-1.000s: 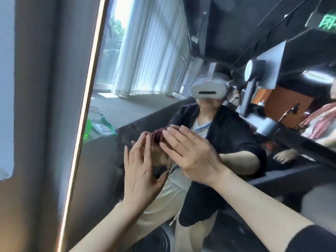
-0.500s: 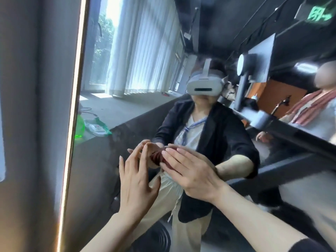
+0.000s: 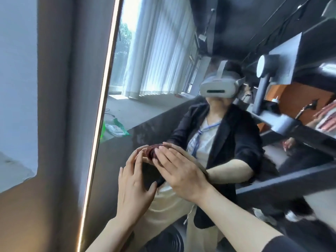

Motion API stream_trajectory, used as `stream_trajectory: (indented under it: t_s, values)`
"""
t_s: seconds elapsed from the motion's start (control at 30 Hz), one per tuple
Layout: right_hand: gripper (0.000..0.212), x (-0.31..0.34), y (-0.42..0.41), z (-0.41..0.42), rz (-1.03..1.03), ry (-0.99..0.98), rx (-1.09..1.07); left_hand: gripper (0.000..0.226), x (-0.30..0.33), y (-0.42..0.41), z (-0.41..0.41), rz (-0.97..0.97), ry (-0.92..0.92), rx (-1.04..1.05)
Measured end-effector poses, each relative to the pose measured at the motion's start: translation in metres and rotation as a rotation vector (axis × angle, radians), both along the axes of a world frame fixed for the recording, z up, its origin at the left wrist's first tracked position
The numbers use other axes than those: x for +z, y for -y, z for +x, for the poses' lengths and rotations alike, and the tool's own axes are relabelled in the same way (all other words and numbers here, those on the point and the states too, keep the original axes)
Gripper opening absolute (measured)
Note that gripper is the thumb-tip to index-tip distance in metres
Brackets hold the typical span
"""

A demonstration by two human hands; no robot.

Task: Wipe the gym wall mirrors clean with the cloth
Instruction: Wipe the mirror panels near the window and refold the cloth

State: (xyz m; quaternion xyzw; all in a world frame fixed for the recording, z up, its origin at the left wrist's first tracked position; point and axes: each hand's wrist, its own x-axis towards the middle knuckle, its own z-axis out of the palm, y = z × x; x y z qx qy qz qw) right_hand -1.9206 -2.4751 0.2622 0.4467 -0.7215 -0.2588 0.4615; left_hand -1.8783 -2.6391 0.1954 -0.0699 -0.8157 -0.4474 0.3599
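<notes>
Mirror [image 3: 127, 124] fills most of the view; its left edge is a thin glowing strip [image 3: 101, 113] running top to bottom at a slant, with a grey wall [image 3: 54, 106] just beside it. Open glass lies above and to the right of the hands; less room to the left before the strip.

Left hand [image 3: 133, 182]: fingers straight and spread, tips toward the glass, holding nothing that shows. Right hand [image 3: 179, 170]: fingers extended flat, pressing a dark red cloth [image 3: 151, 151] against the mirror; cloth mostly hidden under the fingers, only a crumpled bit visible at the fingertips. The two hands sit just beside each other.

Reflected in the glass: pale vertical blinds [image 3: 160, 51], a green bag [image 3: 116, 128] on the floor, dark gym machine [image 3: 272, 99] frames at right. Glass smooth and glossy; cloth looks wrinkled and soft.
</notes>
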Motion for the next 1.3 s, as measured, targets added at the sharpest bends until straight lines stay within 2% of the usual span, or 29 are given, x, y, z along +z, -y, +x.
stream_trajectory:
  t_s: [0.07, 0.17, 0.23, 0.3, 0.47, 0.53, 0.57, 0.6, 0.7, 0.73, 0.77, 0.83, 0.97, 1.03, 1.07, 1.1, 1.23, 1.27, 1.3]
  values:
    - [0.042, 0.027, 0.009, -0.006, -0.038, -0.033, 0.012, 0.084, 0.001, 0.007, -0.002, -0.018, -0.007, 0.013]
    - [0.045, 0.102, 0.035, -0.02, -0.467, -0.155, 0.024, 0.083, 0.009, 0.011, -0.01, 0.009, 0.009, 0.046]
    - [0.044, 0.13, 0.051, -0.025, -0.65, -0.214, 0.019, 0.083, 0.013, 0.012, -0.014, 0.039, -0.008, 0.06]
    - [0.045, 0.119, 0.062, -0.03, -0.611, -0.228, 0.011, 0.08, 0.014, 0.013, -0.015, 0.064, -0.051, 0.071]
    - [0.042, 0.017, 0.065, -0.022, -0.174, -0.019, 0.041, 0.083, 0.005, 0.024, -0.017, 0.092, -0.014, 0.073]
    - [0.041, 0.011, 0.064, -0.018, -0.082, 0.073, 0.051, 0.088, 0.001, 0.034, -0.017, 0.073, 0.022, 0.076]
    - [0.042, 0.021, 0.067, -0.02, -0.1, 0.067, 0.055, 0.089, -0.001, 0.038, -0.017, 0.061, 0.034, 0.076]
    - [0.044, 0.038, 0.073, -0.023, -0.181, 0.038, 0.06, 0.088, -0.002, 0.04, -0.017, 0.054, 0.042, 0.073]
    - [0.048, 0.107, 0.09, -0.035, -0.619, -0.1, 0.083, 0.088, -0.004, 0.043, -0.018, 0.056, 0.051, 0.087]
    - [0.047, 0.121, 0.094, -0.038, -0.695, -0.144, 0.078, 0.088, -0.005, 0.042, -0.018, 0.065, 0.052, 0.094]
    - [0.047, 0.123, 0.095, -0.041, -0.692, -0.176, 0.065, 0.088, -0.006, 0.041, -0.019, 0.08, 0.048, 0.098]
    - [0.048, 0.094, 0.097, -0.044, -0.528, -0.185, 0.063, 0.088, -0.009, 0.04, -0.02, 0.118, 0.037, 0.104]
    - [0.042, -0.022, 0.082, -0.028, -0.068, 0.051, 0.032, 0.081, -0.013, 0.045, -0.021, 0.199, 0.054, 0.107]
    - [0.043, -0.035, 0.078, -0.021, 0.041, 0.13, 0.013, 0.08, -0.015, 0.054, -0.019, 0.182, 0.094, 0.121]
    - [0.042, -0.025, 0.081, -0.023, 0.032, 0.124, 0.025, 0.082, -0.016, 0.06, -0.018, 0.165, 0.111, 0.133]
    - [0.04, -0.006, 0.088, -0.026, -0.049, 0.077, 0.052, 0.084, -0.016, 0.064, -0.017, 0.155, 0.126, 0.139]
    - [0.042, 0.107, 0.118, -0.047, -0.694, -0.203, 0.073, 0.08, -0.007, 0.068, -0.015, 0.188, 0.139, 0.148]
    - [0.042, 0.119, 0.122, -0.051, -0.749, -0.252, 0.066, 0.079, -0.006, 0.068, -0.017, 0.195, 0.139, 0.144]
    - [0.043, 0.117, 0.125, -0.054, -0.713, -0.278, 0.048, 0.08, -0.007, 0.068, -0.02, 0.199, 0.144, 0.137]
